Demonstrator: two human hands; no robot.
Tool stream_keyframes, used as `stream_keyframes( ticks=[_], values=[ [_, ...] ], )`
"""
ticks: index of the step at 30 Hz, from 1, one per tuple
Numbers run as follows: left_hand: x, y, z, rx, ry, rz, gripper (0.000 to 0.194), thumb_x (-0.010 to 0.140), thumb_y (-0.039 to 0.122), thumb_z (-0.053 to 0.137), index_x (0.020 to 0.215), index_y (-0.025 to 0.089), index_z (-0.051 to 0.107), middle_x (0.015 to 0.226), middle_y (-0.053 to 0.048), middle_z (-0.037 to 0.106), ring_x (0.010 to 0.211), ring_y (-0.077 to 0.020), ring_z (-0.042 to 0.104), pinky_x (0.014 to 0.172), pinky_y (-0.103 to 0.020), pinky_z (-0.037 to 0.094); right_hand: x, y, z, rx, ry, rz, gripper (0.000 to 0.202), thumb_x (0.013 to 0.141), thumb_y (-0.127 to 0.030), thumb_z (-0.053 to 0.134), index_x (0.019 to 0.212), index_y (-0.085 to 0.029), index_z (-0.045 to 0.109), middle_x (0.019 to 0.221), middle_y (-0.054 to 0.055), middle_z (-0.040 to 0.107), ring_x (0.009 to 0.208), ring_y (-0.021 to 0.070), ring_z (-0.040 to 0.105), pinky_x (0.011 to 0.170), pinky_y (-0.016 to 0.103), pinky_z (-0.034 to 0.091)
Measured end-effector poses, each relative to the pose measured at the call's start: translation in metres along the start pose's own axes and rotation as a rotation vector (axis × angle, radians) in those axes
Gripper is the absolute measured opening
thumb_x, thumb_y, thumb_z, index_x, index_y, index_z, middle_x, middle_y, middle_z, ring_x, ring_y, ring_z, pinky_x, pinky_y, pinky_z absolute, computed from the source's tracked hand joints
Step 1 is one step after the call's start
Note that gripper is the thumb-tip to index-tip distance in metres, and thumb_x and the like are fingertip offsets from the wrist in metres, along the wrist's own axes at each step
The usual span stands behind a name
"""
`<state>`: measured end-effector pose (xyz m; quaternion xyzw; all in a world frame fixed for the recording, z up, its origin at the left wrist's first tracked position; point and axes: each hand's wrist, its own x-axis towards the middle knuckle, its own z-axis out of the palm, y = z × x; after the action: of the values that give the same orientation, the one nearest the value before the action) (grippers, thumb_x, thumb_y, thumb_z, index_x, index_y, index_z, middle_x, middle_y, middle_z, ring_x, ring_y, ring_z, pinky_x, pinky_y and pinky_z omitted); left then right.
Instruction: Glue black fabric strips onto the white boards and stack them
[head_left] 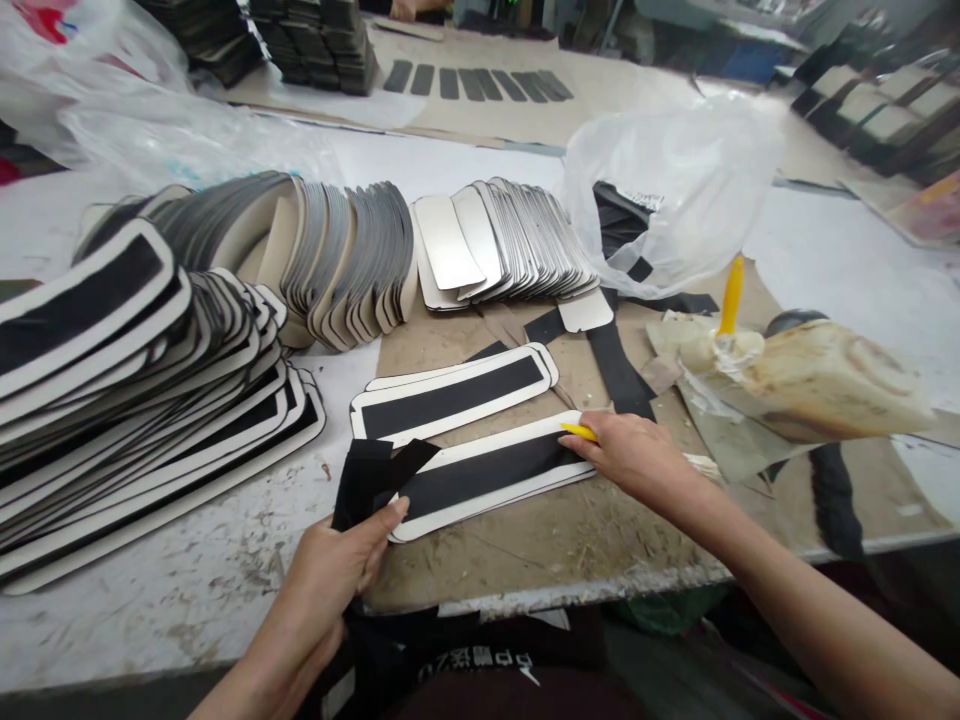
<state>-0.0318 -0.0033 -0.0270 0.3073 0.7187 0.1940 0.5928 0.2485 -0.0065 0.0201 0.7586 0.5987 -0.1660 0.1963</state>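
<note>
A white-bordered panel with a black strip point(487, 474) along its middle lies at a slant on brown board, with at least one more panel edge under it. My left hand point(349, 560) is closed at its left end, thumb on the corner, gripping several black fabric strips point(361, 485) that overlap that end. My right hand point(630, 452) closes around a yellow-handled brush point(579, 432), its handle tip over the panel's right end; pale bristles seem to show past the wrist. Just behind lies a similar short stack of panels point(454, 393), black strip on top.
A tall pile of strip-covered panels point(150, 400) stands left. Rows of grey curved pieces point(337, 260) and white panels point(510, 240) sit behind. Right are a cut plastic container point(832, 385) with an upright yellow handle point(731, 295), a clear bag point(690, 190) and loose black strips point(619, 365).
</note>
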Motion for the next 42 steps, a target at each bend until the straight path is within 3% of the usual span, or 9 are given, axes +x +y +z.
stream_keyframes(
  ticks=[14,20,28,31,35,38,42],
  values=[
    [0.005,0.006,-0.007,0.09,-0.164,-0.068,0.06,0.059,0.062,0.066,0.032,0.021,0.031,0.029,0.004,0.028,0.033,-0.0077,0.024,0.043,-0.025,0.018,0.022,0.012,0.007,0.1,-0.086,-0.033,0.036,0.086,-0.05,0.046,0.09,-0.02,0.066,0.087,0.01,0.07,0.086,0.028,0.064,0.065,0.031,0.04],
    [0.005,0.006,-0.009,0.145,-0.188,-0.05,0.061,0.066,0.062,0.062,0.031,0.022,0.032,0.029,0.003,0.03,0.035,-0.009,0.028,0.045,-0.025,0.022,0.03,0.02,0.012,0.183,-0.122,-0.084,0.033,0.084,-0.048,0.048,0.086,-0.02,0.066,0.084,0.008,0.069,0.08,0.0235,0.064,0.061,0.027,0.037],
    [0.004,0.003,-0.01,0.164,-0.164,-0.02,0.061,0.067,0.062,0.063,0.031,0.021,0.034,0.029,0.002,0.031,0.035,-0.0092,0.029,0.045,-0.025,0.022,0.031,0.017,0.011,0.129,-0.098,-0.046,0.036,0.082,-0.053,0.049,0.085,-0.021,0.066,0.087,0.011,0.07,0.086,0.0294,0.064,0.063,0.031,0.038],
    [0.004,0.001,-0.01,0.162,-0.154,0.007,0.062,0.067,0.063,0.061,0.03,0.02,0.035,0.028,0.002,0.031,0.034,-0.0094,0.029,0.045,-0.025,0.022,0.027,0.024,0.008,0.083,-0.029,0.007,0.04,0.084,-0.055,0.046,0.084,-0.02,0.066,0.086,0.013,0.07,0.085,0.0309,0.064,0.063,0.032,0.038],
    [0.005,-0.001,-0.007,0.153,-0.129,0.019,0.062,0.064,0.064,0.061,0.029,0.021,0.036,0.027,0.001,0.032,0.032,-0.0099,0.03,0.044,-0.025,0.022,0.017,0.043,0.012,0.123,0.19,0.094,0.042,0.092,-0.049,0.032,0.085,-0.02,0.063,0.077,0.011,0.069,0.077,0.0268,0.064,0.06,0.03,0.035],
    [0.004,-0.001,-0.004,0.135,-0.088,0.034,0.061,0.061,0.065,0.061,0.028,0.021,0.035,0.025,0.001,0.031,0.03,-0.0098,0.029,0.043,-0.025,0.021,0.01,0.048,0.021,0.242,0.308,0.0,0.039,0.093,-0.044,0.032,0.082,-0.021,0.061,0.072,0.007,0.066,0.07,0.0221,0.062,0.06,0.028,0.036],
    [0.0,0.002,-0.002,0.14,-0.081,0.075,0.058,0.06,0.062,0.061,0.028,0.021,0.035,0.025,0.001,0.031,0.03,-0.0089,0.029,0.043,-0.024,0.022,0.005,0.038,0.029,0.423,0.415,-0.126,0.035,0.09,-0.045,0.039,0.078,-0.02,0.062,0.076,0.005,0.063,0.071,0.0196,0.06,0.064,0.027,0.04]
  ],
)
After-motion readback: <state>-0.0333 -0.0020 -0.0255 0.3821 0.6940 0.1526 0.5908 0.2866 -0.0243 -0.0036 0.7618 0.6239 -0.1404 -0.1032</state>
